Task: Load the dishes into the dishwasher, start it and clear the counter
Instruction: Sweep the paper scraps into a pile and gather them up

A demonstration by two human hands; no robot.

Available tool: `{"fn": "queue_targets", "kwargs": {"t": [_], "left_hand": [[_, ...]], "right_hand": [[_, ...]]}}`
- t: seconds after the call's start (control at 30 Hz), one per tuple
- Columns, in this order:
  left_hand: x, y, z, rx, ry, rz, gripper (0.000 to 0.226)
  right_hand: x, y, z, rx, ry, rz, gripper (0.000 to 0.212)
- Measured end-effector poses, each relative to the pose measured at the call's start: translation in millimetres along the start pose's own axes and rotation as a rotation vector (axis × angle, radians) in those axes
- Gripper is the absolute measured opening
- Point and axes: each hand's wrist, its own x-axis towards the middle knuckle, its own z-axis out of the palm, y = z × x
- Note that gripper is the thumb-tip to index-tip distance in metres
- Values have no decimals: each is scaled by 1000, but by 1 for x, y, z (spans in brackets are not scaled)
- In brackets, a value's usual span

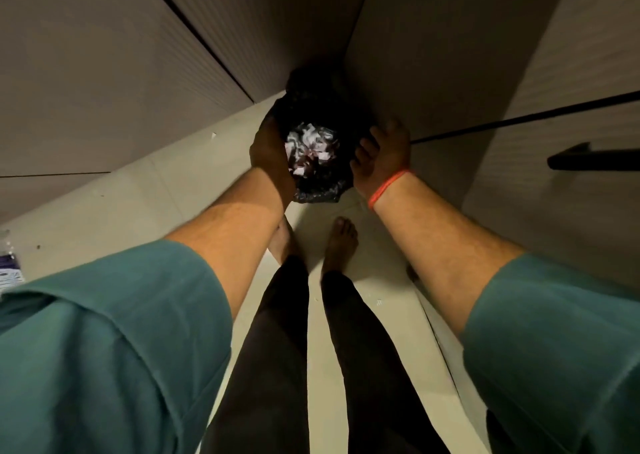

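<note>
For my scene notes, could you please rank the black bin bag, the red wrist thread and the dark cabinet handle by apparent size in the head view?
1. black bin bag, held by both hands
2. dark cabinet handle, partly cut off at the frame edge
3. red wrist thread

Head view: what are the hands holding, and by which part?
A black trash bag with crumpled paper inside. The left hand and right hand grip opposite sides of its open rim.

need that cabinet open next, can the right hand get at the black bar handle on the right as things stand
Probably not yet: the right hand grips the black plastic rubbish bag. The black bar handle itself looks unobstructed.
</note>
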Motion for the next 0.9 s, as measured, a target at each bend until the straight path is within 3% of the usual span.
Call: {"fn": "queue_targets", "kwargs": {"t": [0.1,0.3,0.53,0.73,0.9], "left_hand": [[-4,-6,-1,-80,-62,-10,37],[-28,-8,11,57,-6,26,44],[-64,-5,11,-107,-25,-77,37],[-130,4,2,-171,-43,15,35],[-201,35,-8,-86,-73,123,33]], "right_hand": [[-7,5,11,9,-17,14,62],[-20,12,25,65,-7,21,61],[-69,18,33,170,-40,24,60],[-130,25,42,302,-119,50,46],[-198,18,51,229,-258,-5,60]]}}
